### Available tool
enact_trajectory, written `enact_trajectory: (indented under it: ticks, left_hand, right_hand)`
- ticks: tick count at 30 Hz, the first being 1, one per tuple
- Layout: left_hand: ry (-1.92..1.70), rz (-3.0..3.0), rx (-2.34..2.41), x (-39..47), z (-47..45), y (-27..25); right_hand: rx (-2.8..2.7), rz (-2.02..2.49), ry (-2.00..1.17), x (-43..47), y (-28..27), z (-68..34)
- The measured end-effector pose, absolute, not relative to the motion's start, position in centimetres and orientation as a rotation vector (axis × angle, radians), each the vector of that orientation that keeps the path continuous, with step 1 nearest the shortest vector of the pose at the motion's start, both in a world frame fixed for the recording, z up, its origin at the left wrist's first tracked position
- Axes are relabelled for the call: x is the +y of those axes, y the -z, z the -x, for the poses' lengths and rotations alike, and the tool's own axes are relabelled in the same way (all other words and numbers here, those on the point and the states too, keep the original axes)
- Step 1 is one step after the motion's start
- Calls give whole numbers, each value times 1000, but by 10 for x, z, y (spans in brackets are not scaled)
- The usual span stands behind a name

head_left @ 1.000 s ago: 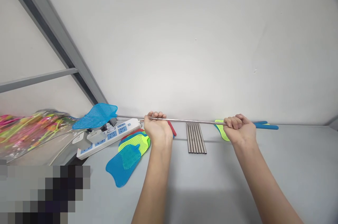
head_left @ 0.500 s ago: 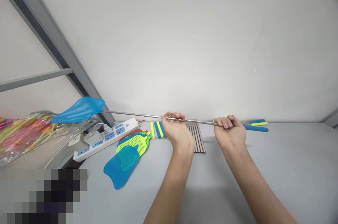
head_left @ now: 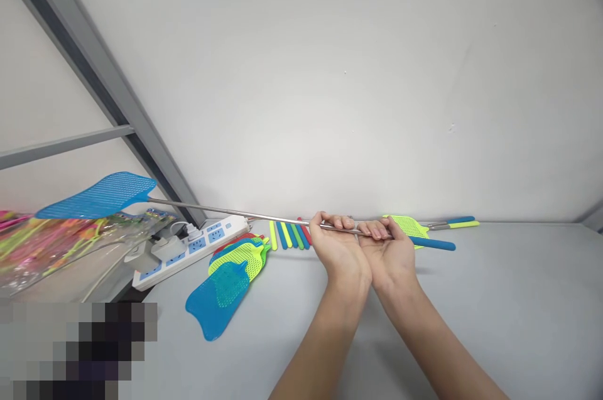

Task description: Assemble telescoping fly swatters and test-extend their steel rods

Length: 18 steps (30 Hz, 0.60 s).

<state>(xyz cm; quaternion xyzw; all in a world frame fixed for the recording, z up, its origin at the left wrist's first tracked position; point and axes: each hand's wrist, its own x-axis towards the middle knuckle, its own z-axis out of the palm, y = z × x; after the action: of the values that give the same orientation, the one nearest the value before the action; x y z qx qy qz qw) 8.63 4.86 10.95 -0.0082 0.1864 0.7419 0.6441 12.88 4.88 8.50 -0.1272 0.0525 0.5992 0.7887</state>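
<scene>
A fly swatter (head_left: 98, 196) with a blue mesh head, a thin metal rod and a blue foam handle lies across both my hands, head to the left. My left hand (head_left: 342, 252) is palm up, its fingers curled over the rod. Right beside it, wrists touching, my right hand (head_left: 389, 252) also faces up, with its fingers curled around the rod near the blue handle (head_left: 433, 243). The swatter is held above the table, tilted slightly up at its head. The metal tubes on the table are hidden behind my hands.
Loose swatter heads (head_left: 217, 302) in blue, yellow, green and red overlap on the grey table (head_left: 513, 306). Coloured handles (head_left: 287, 235) lie in a row behind them. A power strip (head_left: 188, 254) and bagged items (head_left: 70, 237) are left. A yellow swatter (head_left: 409, 229) lies behind my right hand.
My right hand has come left, up against my left hand, which moved slightly right. The swatter has shifted left. A yellow swatter and more handles now show; the metal tubes are covered.
</scene>
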Motion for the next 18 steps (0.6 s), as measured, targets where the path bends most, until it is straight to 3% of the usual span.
enact_trajectory:
  ticks: [18]
  left_hand:
    - [-1448,-187,336,58,-79,-108]
  right_hand:
    - [50,324,-1353,50,-101,-168]
